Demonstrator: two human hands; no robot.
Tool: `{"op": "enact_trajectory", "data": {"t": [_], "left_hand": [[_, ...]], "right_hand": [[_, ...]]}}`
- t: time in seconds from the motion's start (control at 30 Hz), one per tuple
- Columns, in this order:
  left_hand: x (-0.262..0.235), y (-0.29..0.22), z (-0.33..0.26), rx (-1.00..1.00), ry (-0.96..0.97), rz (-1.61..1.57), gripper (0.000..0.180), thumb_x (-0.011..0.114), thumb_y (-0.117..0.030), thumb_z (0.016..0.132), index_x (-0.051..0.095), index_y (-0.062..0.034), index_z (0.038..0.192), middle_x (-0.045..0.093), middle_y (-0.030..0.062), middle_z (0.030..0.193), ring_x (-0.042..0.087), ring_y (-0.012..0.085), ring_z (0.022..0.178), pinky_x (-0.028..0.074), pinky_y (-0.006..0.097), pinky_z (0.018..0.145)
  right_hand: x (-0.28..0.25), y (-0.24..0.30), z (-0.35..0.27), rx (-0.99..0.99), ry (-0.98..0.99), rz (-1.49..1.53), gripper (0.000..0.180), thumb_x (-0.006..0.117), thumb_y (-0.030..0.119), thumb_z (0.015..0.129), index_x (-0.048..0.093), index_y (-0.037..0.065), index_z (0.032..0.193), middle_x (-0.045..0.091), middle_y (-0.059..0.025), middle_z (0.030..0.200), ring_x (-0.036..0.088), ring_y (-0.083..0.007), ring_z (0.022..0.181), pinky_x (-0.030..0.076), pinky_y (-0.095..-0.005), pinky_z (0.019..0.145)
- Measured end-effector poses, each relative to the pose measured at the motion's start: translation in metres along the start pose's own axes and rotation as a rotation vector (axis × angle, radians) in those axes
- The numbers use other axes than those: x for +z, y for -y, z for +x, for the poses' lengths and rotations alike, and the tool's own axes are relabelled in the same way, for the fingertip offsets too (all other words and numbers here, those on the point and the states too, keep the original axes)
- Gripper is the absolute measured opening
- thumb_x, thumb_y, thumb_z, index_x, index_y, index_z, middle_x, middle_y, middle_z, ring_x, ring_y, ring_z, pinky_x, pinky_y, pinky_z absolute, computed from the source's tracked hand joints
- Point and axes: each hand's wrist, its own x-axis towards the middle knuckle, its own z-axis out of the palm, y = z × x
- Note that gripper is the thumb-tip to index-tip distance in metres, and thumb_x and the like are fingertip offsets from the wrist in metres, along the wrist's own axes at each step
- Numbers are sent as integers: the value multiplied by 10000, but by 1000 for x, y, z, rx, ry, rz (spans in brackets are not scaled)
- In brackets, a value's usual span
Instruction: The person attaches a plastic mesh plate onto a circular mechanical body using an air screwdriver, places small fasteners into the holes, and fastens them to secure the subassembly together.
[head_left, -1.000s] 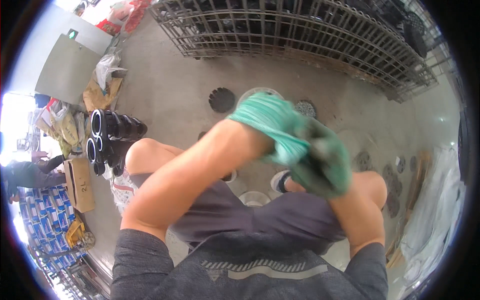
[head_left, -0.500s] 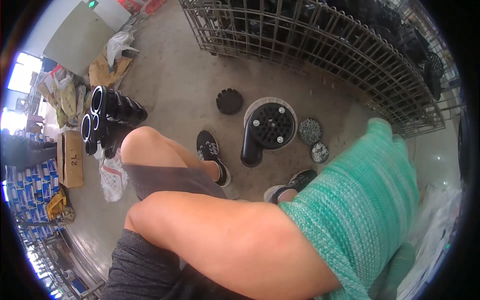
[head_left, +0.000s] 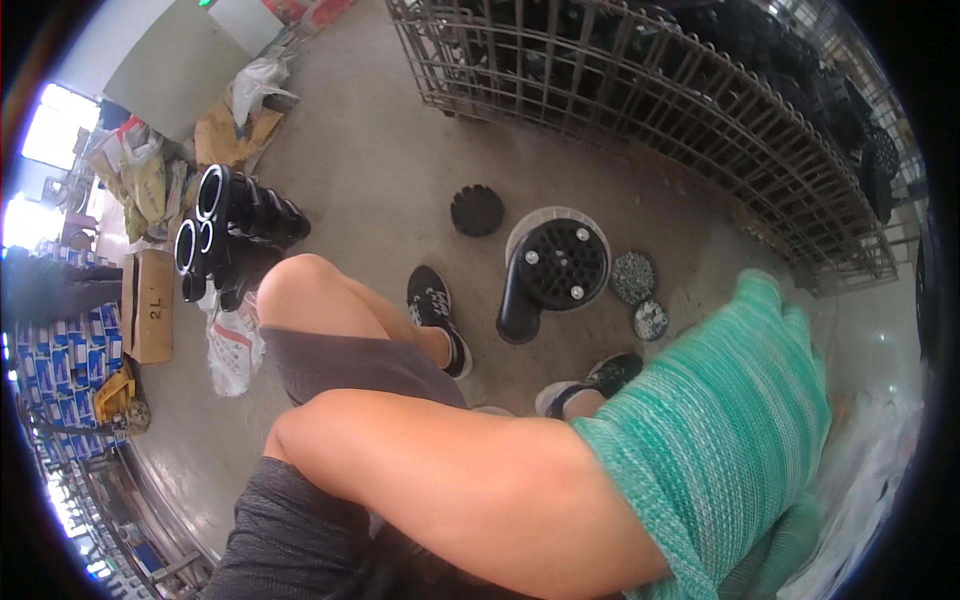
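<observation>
Since half a second ago the left hand in its green knitted glove (head_left: 720,440) has barely shifted, staying stretched across to the near right, fingers extended flat and together and holding nothing; the bare forearm crosses the near foreground; the right hand is out of view, so its state cannot be told. Beyond the glove, on the grey concrete floor (head_left: 380,170), lies a round black plastic blower housing with a white rim (head_left: 555,268), well apart from the hand; a black ribbed disc (head_left: 476,209) lies just to its far left, and two small grey perforated discs (head_left: 632,277) just to its right; black sneakers (head_left: 432,305) stand near it. Farther off stands a wire mesh cage (head_left: 640,90); at the left, a bundle of black tubes (head_left: 225,230) and a cardboard box (head_left: 148,305).
</observation>
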Motion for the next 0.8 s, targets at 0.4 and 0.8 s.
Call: {"op": "enact_trajectory", "data": {"t": [0.4,0.8], "left_hand": [[1,-1,4,6,4,-19,255,750,-307,708,773,-71,805,741,169,857,721,318,822,562,429,773],[1,1,9,-5,-2,-25,235,737,-294,746,777,-72,813,742,172,846,726,315,818,567,430,776]], "right_hand": [[-2,0,-3,31,-9,-39,153,643,109,875,617,20,997,692,-91,863,614,-121,599,477,-252,544],[-3,0,-2,55,-13,-62,147,639,81,870,629,5,994,713,-109,904,642,-124,625,499,-251,565]]}}
